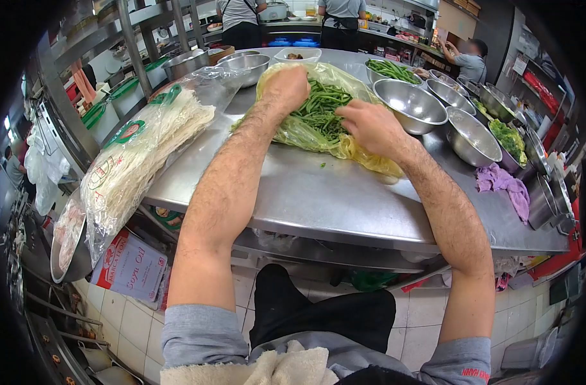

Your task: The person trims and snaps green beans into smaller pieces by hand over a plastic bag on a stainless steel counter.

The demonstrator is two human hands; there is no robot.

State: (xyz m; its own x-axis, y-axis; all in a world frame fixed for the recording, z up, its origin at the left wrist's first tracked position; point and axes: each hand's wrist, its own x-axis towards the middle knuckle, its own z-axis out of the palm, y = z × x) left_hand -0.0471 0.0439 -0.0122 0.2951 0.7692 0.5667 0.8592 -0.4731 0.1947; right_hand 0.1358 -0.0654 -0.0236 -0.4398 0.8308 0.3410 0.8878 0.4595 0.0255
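A yellowish clear plastic bag (pixel 299 136) lies spread on the steel table, its mouth open over a heap of cut green beans (pixel 325 101). My left hand (pixel 286 88) is closed in a fist on the bag's upper left edge. At the right side of the beans, my right hand (pixel 373 126) has its fingers curled in and closed on the bag's edge; the fingertips are partly hidden against the beans. A small green scrap (pixel 323 165) sits on the metal in front of the bag.
Packaged white noodles (pixel 145 147) lie on the table's left. Steel bowls (pixel 410 106) line the right, near a bowl of whole green beans (pixel 392 70) and a purple cloth (pixel 504 186). A soya oil tin (pixel 131 266) stands below left. Several people work at the back.
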